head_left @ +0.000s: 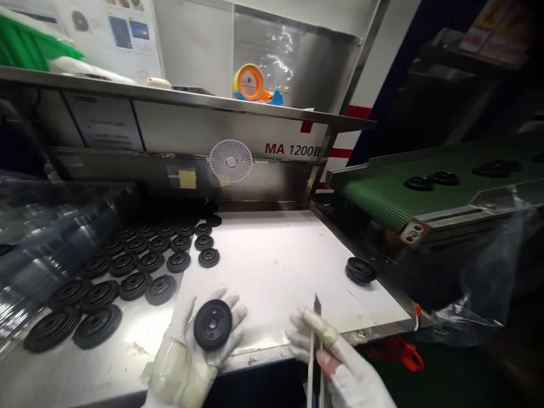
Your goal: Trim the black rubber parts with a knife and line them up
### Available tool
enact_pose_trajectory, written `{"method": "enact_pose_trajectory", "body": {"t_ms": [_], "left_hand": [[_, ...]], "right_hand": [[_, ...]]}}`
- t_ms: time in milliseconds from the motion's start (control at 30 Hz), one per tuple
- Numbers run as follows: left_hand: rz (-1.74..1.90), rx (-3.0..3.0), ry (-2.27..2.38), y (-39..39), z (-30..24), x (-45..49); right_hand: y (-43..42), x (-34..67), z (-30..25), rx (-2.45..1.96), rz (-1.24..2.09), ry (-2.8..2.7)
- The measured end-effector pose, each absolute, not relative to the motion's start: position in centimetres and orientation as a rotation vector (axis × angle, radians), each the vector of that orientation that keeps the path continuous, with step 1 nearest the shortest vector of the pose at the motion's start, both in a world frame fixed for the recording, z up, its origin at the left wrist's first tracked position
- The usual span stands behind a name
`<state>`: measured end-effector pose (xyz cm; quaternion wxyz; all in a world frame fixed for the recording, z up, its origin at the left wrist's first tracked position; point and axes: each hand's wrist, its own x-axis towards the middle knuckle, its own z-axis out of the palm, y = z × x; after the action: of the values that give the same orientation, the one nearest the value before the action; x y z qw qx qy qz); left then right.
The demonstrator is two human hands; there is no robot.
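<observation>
My left hand (191, 345), in a white glove, holds a round black ribbed disc (212, 324) flat on its fingers near the front edge of the white table (276, 266). My right hand (327, 357), also gloved, grips a thin metal blade (315, 328) that points upward, just right of the disc. Several rows of the same black discs (140, 263) lie on the table's left side. A small stack of discs (360, 270) sits near the right edge.
A green conveyor belt (382, 198) at the right carries more black discs (431, 181). A small white fan (231, 161) hangs on the metal back wall under a shelf. Clear plastic sheeting (46, 238) lies at the left. A red tool (397, 351) hangs below the table's right corner.
</observation>
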<state>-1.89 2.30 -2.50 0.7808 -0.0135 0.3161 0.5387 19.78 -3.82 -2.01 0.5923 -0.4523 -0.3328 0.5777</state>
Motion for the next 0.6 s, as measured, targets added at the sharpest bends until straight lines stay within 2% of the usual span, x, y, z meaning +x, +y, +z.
{"method": "enact_pose_trajectory", "body": {"t_ms": [133, 267, 367, 600], "left_hand": [[1.092, 0.048, 0.517, 0.6, -2.1, -1.2], [1.057, 0.193, 0.582, -0.2, -2.0, -0.4], [0.99, 0.181, 0.609, -0.5, -1.9, 0.1], [1.043, 0.248, 0.548, -1.1, -0.8, -0.4]], "right_hand": [[-2.6, 21.7, -0.7, -0.987, 1.319, -0.835], [-1.6, 21.2, -0.7, -0.887, 1.435, -1.011], [-1.5, 19.2, -0.4, -0.931, 1.529, -1.06], [-1.1, 16.2, 1.8, -1.027, 1.47, -0.997]]}}
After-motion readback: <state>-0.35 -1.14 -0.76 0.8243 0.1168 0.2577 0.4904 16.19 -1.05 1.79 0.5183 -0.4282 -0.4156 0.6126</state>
